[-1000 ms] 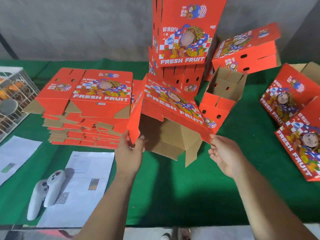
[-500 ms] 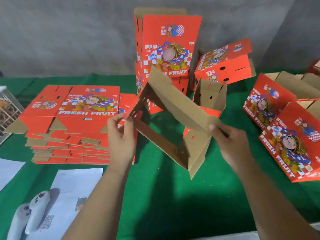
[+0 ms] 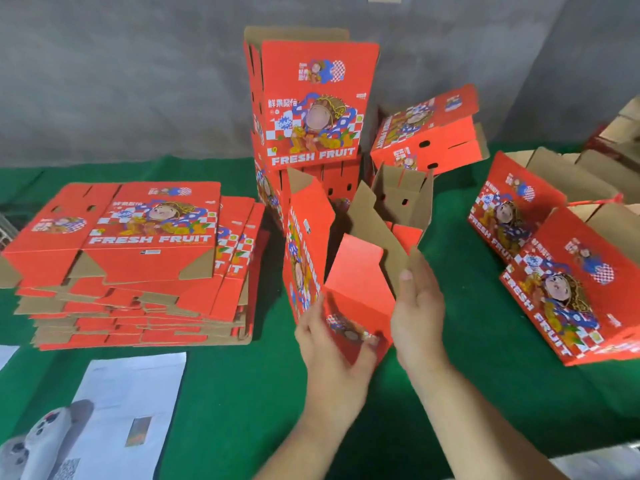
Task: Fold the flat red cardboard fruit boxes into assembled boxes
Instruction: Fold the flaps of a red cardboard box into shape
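Observation:
A half-opened red fruit box (image 3: 349, 271) stands on end in the middle of the green table (image 3: 242, 393), its brown flaps splayed upward. My left hand (image 3: 332, 344) grips its near lower corner, fingers curled over the printed panel. My right hand (image 3: 417, 306) lies flat against the box's right side, fingers straight, fingertips on a brown flap. A tall stack of flat red boxes (image 3: 138, 258) lies to the left.
Assembled boxes stand behind (image 3: 311, 105), lean at back right (image 3: 426, 129) and lie at the right (image 3: 568, 285). An open brown-sided box (image 3: 401, 199) sits just behind the one I hold. Paper sheets (image 3: 128, 410) and white controllers (image 3: 34, 441) lie at front left.
The box has been turned from a tilted open tube to standing on end, red side toward me. Both hands have shifted lower and closer together on it.

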### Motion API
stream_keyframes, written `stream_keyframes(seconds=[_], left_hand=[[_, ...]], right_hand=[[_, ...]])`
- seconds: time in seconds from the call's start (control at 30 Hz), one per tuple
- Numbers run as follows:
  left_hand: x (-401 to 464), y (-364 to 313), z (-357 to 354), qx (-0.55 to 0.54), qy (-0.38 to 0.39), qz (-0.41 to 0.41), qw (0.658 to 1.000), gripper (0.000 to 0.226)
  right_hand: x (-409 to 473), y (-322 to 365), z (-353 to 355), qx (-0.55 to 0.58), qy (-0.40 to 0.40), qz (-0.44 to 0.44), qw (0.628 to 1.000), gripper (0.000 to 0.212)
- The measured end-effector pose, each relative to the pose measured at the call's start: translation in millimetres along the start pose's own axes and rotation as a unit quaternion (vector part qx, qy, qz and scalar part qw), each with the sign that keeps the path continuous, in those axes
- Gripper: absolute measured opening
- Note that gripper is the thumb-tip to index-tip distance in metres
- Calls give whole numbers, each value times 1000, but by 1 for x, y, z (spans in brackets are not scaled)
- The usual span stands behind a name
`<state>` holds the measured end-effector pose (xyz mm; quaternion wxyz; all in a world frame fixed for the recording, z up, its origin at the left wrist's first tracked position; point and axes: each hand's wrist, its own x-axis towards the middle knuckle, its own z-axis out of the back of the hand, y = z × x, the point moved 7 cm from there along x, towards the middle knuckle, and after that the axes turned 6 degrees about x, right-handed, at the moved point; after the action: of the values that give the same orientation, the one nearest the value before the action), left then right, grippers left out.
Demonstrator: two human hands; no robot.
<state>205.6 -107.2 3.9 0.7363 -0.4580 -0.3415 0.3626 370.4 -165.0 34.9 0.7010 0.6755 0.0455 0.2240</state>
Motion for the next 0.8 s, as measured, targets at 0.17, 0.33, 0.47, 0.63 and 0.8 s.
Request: stream_keyframes(seconds=[0.17, 0.33, 0.47, 0.63, 0.8], left_hand=[[9, -21, -6, 12, 101, -98, 990, 89], [14, -13, 2, 103, 141, -83, 981, 81], [11, -15, -6, 249, 172, -64, 951, 81], [9, -8, 6, 269, 167, -3, 949, 75], [25, 7, 42, 297, 128, -27, 946, 54]], right_hand=[[-29, 13, -22, 93, 56, -14, 994, 49], [-42, 14, -27, 134, 96, -72, 984, 41], [-51, 20, -40, 95, 179, -94, 975, 47], [-59, 33, -44, -13, 194, -20, 981, 55], [-68, 41, -42, -81, 231, 62, 968, 58]])
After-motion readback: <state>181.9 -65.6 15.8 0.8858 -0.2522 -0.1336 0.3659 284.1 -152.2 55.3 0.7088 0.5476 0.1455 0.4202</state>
